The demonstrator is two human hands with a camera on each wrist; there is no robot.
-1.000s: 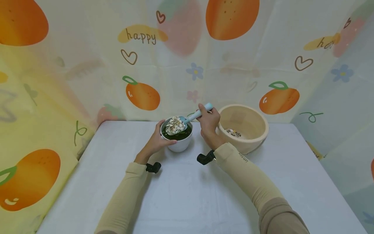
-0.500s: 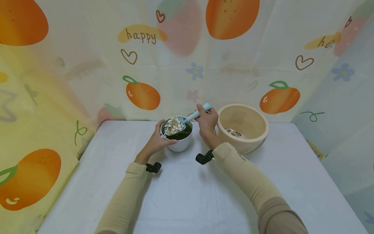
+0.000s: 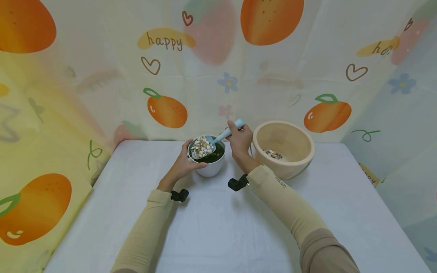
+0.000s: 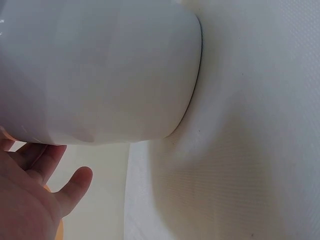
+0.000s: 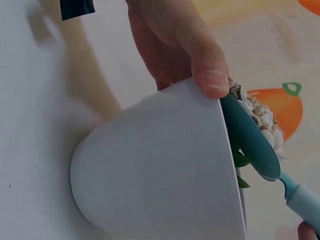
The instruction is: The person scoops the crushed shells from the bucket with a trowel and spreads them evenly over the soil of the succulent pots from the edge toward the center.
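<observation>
My left hand (image 3: 182,163) holds a white flowerpot (image 3: 209,170) at its left side, the thumb at the front of the rim. Dark green matter fills the pot's top, and green leaves (image 5: 241,160) show at the rim in the right wrist view. My right hand (image 3: 241,146) grips the handle of a light blue scoop (image 3: 224,134). Heaped with small pale shells (image 3: 201,147), its blade (image 5: 252,137) tilts over the pot's mouth, close by the left thumb. In the left wrist view, the pot's white wall hides part of the left hand's fingers.
Right of the pot stands a large beige round tub (image 3: 297,163) with a few shells or pebbles (image 3: 273,154) at its bottom. A white cloth (image 3: 205,235) covers the table. Behind it hangs a fruit-printed curtain (image 3: 269,98).
My right hand and the scoop have shifted slightly left over the pot. The shells are still heaped on the blade. The left hand and pot have stayed in place.
</observation>
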